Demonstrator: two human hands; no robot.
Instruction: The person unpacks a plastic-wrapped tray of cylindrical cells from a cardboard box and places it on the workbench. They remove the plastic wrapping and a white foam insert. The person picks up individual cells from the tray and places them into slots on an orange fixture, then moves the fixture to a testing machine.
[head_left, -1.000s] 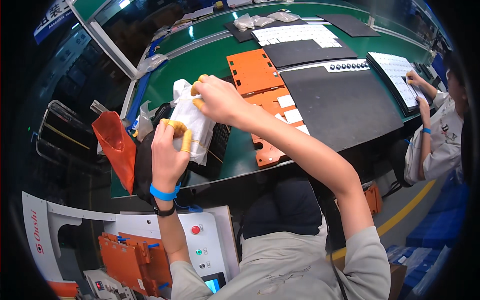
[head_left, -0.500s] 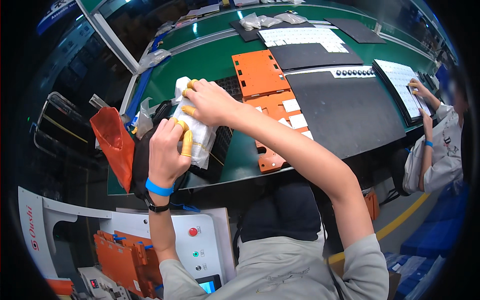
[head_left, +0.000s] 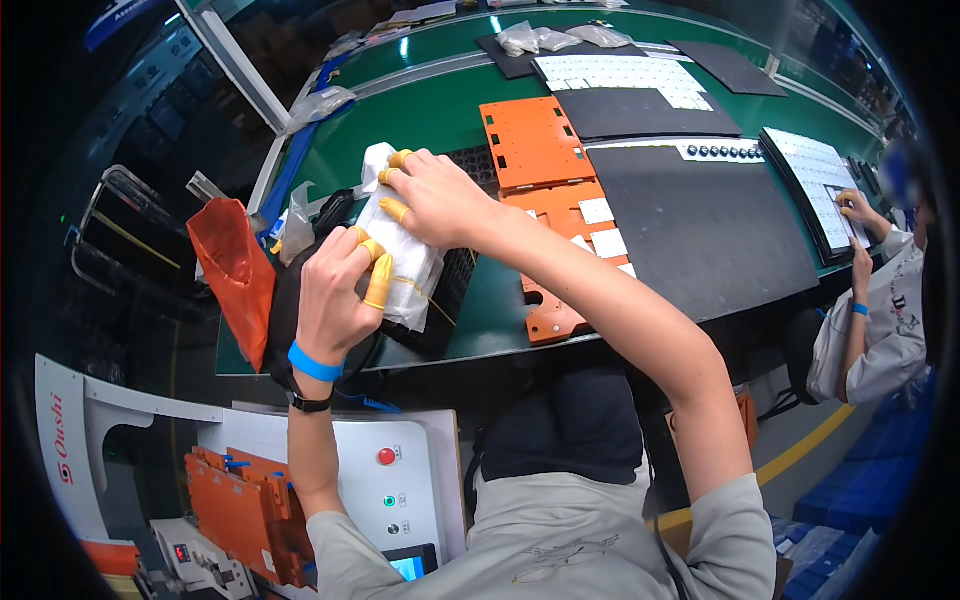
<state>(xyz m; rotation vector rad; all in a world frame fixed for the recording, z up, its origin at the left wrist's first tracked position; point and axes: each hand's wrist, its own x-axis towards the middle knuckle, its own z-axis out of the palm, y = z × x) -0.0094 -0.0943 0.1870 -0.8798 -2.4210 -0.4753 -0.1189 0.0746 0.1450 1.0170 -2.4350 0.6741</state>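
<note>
A white wrapped bundle (head_left: 408, 268) with a thin yellow band around its near part lies over a black gridded tray (head_left: 455, 285) at the left of the bench. My left hand (head_left: 338, 292), with yellow finger cots, grips its left edge with bent fingers. On the bundle's far part is my right hand (head_left: 432, 200), thumb and fingers pressed against the white material, also in yellow cots. Some of what lies under my fingers is hidden. Past the right hand, a white crumpled end (head_left: 377, 162) of the bundle sticks out.
An orange bag (head_left: 232, 265) stands at the bench's left edge beside a black bag (head_left: 290, 300). Orange fixture plates (head_left: 537, 145) with white pieces lie right of my hands, then a black mat (head_left: 700, 225). A co-worker (head_left: 880, 290) handles a white sheet (head_left: 805, 180) at the right.
The whole view has shifted slightly, so the bench appears farther right. Both my hands stay on the white bundle with little change. The co-worker's hands have shifted a little on the white sheet.
</note>
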